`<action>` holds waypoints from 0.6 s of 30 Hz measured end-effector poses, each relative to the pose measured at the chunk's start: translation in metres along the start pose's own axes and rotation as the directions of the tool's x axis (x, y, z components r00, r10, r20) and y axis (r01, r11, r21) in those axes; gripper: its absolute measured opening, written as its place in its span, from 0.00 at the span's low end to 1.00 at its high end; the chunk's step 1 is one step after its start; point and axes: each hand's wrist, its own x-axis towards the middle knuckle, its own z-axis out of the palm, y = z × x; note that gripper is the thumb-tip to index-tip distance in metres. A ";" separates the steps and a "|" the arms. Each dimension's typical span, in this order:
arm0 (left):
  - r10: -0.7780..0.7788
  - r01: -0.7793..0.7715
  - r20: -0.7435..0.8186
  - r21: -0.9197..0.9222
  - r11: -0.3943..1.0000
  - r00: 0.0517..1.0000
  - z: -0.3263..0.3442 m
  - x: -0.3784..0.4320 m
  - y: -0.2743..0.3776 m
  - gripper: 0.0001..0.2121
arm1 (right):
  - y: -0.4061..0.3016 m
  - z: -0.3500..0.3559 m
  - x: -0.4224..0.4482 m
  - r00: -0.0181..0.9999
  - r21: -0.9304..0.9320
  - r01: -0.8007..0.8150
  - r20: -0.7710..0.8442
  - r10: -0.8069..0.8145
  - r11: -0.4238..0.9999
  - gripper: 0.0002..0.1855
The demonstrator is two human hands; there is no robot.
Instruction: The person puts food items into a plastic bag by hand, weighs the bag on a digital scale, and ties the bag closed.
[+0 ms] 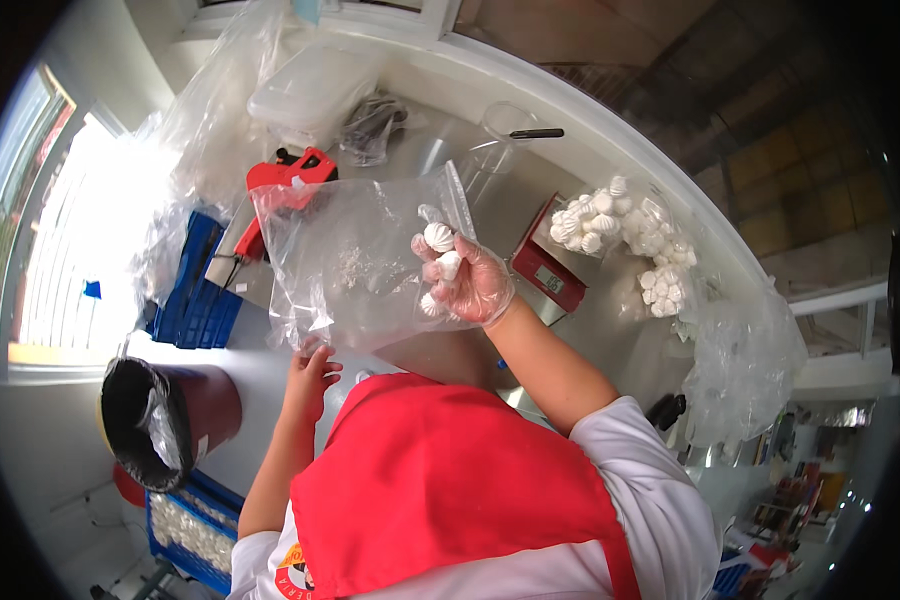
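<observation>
My right hand (469,281), in a clear plastic glove, holds several white meringues (439,237) over the right part of a large clear plastic bag (337,255). White crumbs lie in the bag. My bare left hand (313,371) is at the bag's lower left corner, fingers parted; whether it touches the plastic I cannot tell. Right of the gloved hand, a red digital scale (529,266) carries a clear bag of meringues (589,217). More bagged meringues (664,289) lie beside it on the metal table.
A red tape dispenser (292,180) and blue crates (199,300) are at the left. Behind are a lidded plastic container (315,90) and a clear vessel with a black handle (536,134). Empty plastic bags (746,360) hang at the right. A lined bin (210,409) and a filled blue crate (195,529) stand lower left.
</observation>
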 end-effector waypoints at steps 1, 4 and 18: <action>0.005 -0.005 0.012 0.013 1.000 1.000 -0.001 0.000 0.000 0.18 | -0.001 0.001 -0.005 0.999 -0.018 0.005 -0.046 -0.006 1.000 0.19; -0.021 0.021 0.019 -0.007 1.000 1.000 -0.009 0.003 -0.002 0.21 | -0.007 -0.005 -0.017 0.999 -0.021 0.014 -0.046 -0.015 1.000 0.17; 0.006 -0.003 0.054 -0.070 0.998 0.999 -0.006 0.002 -0.007 0.20 | -0.036 0.017 -0.038 0.980 -0.184 0.144 -0.106 -0.165 0.972 0.18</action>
